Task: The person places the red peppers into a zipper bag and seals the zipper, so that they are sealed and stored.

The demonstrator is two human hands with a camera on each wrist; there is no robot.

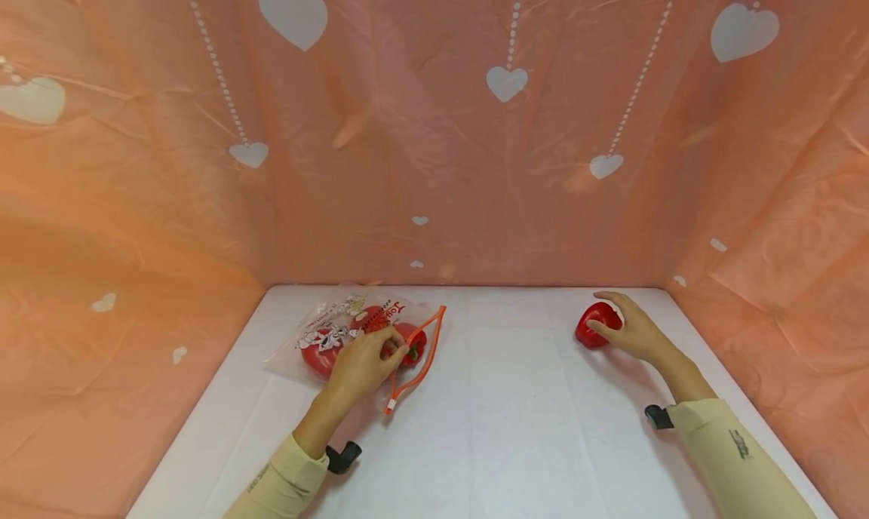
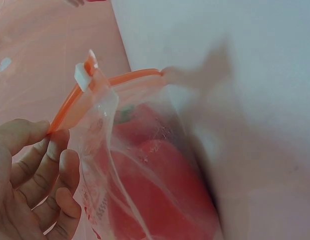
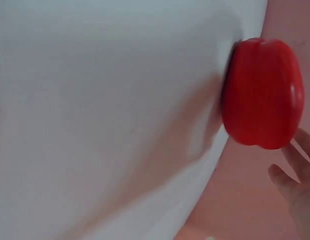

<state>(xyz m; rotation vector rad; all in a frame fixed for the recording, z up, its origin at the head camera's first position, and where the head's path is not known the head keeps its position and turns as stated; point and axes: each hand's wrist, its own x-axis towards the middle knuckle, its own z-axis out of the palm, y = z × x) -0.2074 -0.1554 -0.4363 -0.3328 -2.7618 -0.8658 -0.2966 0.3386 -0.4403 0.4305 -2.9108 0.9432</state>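
A clear zip bag with printed cartoon figures lies on the left of the table, several red bell peppers inside. Its orange zip edge stands slightly apart at the mouth. My left hand pinches that orange edge between thumb and index finger, with a white slider close by. On the right, a loose red bell pepper rests on the table. Over it reaches my right hand, thumb and fingers spread around its near side. Whether the fingertips touch the pepper, I cannot tell.
A white-covered table fills the lower view. Orange cloth with white hearts hangs behind and along both sides. A dark wrist mount sticks out by the left sleeve, another mount by the right sleeve.
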